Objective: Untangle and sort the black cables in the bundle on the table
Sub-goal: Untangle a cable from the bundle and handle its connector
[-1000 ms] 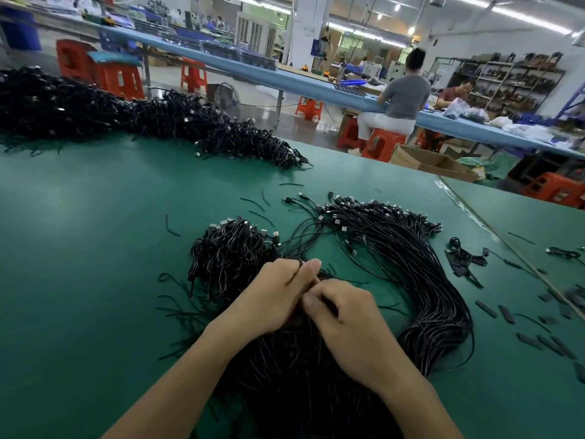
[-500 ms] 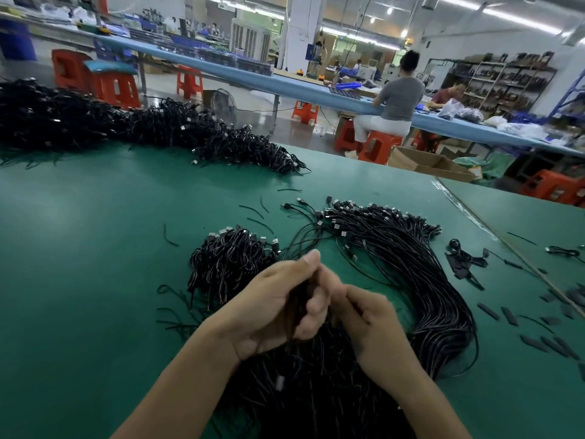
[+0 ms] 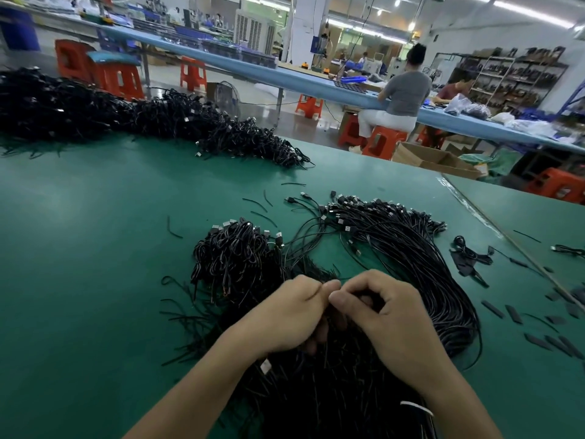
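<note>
Sorting under way, bulk of the tangle not yet touched

Green table (image 3: 95, 248) runs wide; the person works at its near edge. Biggest mass: a long heap (image 3: 126, 115) of black cables banked along the far left side, well apart from the work. No order visible in it. Whether it belongs to this job, cannot tell.

Next in size: the bundle (image 3: 332, 394) directly under the forearms, dense, strands crossing every way. That is the unsorted remainder, and it looks like plenty.

Beyond it to the right, a combed sweep (image 3: 427, 264) of cables lies parallel, curving away with plug ends gathered at the far tip. Reads as finished work. A few strays arc loose between it and a looped clump (image 3: 237, 255) just to the left, plugs on top, loops crowded. Half-ordered at best.

Left hand (image 3: 285, 315) and right hand (image 3: 389, 315) meet thumb to thumb over the bundle's far end. Both are closed, fingers curled round dark strands drawn up from it. The right shows cable inside the curl plainly; the left's hold is mostly hidden under its fingers. Judgement: teasing one cable free.

Small things: flat black strips (image 3: 512, 313) scattered at the right, short offcuts (image 3: 259, 201) past the clump, a white tie (image 3: 416, 408) by the right wrist.

Estimate: well under half of this bundle sorted.
</note>
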### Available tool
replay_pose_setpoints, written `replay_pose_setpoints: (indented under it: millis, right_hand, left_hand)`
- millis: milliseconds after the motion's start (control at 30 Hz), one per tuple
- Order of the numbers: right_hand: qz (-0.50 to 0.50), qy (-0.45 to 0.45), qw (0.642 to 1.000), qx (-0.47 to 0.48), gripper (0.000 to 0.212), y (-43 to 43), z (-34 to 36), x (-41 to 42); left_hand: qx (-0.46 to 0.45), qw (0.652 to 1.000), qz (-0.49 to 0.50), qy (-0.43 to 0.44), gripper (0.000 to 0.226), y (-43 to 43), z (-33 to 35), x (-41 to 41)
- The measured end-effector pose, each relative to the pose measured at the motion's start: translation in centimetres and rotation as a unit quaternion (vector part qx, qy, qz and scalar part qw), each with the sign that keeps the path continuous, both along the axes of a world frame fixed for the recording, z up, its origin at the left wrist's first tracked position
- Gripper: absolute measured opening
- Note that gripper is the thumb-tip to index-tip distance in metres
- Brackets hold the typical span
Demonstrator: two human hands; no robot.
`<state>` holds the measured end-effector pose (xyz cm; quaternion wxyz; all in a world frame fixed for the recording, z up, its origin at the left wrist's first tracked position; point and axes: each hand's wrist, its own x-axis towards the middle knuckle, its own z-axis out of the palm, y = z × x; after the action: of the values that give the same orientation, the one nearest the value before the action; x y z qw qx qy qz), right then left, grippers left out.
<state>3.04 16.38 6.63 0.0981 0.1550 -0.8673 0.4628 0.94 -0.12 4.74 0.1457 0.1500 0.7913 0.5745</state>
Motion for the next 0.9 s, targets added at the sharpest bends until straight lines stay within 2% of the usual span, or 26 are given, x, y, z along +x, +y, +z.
replay_pose_setpoints:
  millis: [67, 167, 267, 367, 433, 500, 533, 600, 667, 733, 800, 900]
  right_hand:
    - [0.013, -0.005, 0.999, -0.050, 0.007, 0.1, 0.2, -0.3]
    - [0.020, -0.036, 0.992, -0.120, 0.016, 0.1, -0.3, -0.6]
    - [0.028, -0.077, 0.986, -0.148, 0.020, -0.7, -1.2, -0.4]
    - [0.005, -0.098, 0.992, -0.085, 0.021, -1.2, -1.8, -0.2]
    - [0.016, -0.104, 0.994, 0.000, 0.024, -1.3, -2.1, 0.1]
    - [0.053, -0.106, 0.990, 0.078, 0.023, -1.4, -2.3, 0.6]
    - [0.071, -0.109, 0.986, 0.101, 0.023, -1.5, -2.3, 0.9]
    - [0.090, -0.115, 0.980, 0.131, 0.023, -1.3, -1.8, 1.3]
    - [0.089, -0.107, 0.977, 0.164, 0.018, -0.9, -1.1, 1.3]
    - [0.076, -0.081, 0.976, 0.186, 0.016, -0.3, -0.4, 1.2]
    - [0.055, -0.055, 0.984, 0.162, 0.016, 0.2, 0.3, 1.0]
    - [0.017, -0.002, 0.996, 0.086, 0.014, 0.5, 0.9, 0.9]
  left_hand:
    - [0.075, 0.995, -0.040, -0.056, 0.065, -0.3, 0.6, 0.3]
    - [0.158, 0.974, -0.105, -0.122, 0.061, -1.2, 1.1, 0.2]
    - [0.284, 0.924, -0.159, -0.203, 0.048, -1.9, 1.4, 0.2]
    - [0.468, 0.833, -0.133, -0.265, 0.046, -1.7, 1.7, -0.2]
    - [0.527, 0.813, -0.037, -0.244, 0.045, -1.4, 1.8, -0.5]
    - [0.546, 0.816, 0.050, -0.184, 0.041, -1.2, 1.4, -0.8]
    - [0.540, 0.825, 0.064, -0.154, 0.041, -1.0, 1.1, -1.0]
    - [0.470, 0.874, 0.088, -0.083, 0.039, -0.6, 0.2, -1.2]
    - [0.327, 0.936, 0.134, 0.012, 0.031, -0.1, -0.6, -1.2]
    - [0.176, 0.972, 0.131, 0.078, 0.030, 0.1, -0.9, -0.9]
    - [0.073, 0.990, 0.089, 0.082, 0.035, 0.3, -0.9, -0.6]
    - [0.018, 1.000, 0.000, 0.011, 0.055, 0.4, -0.5, -0.1]
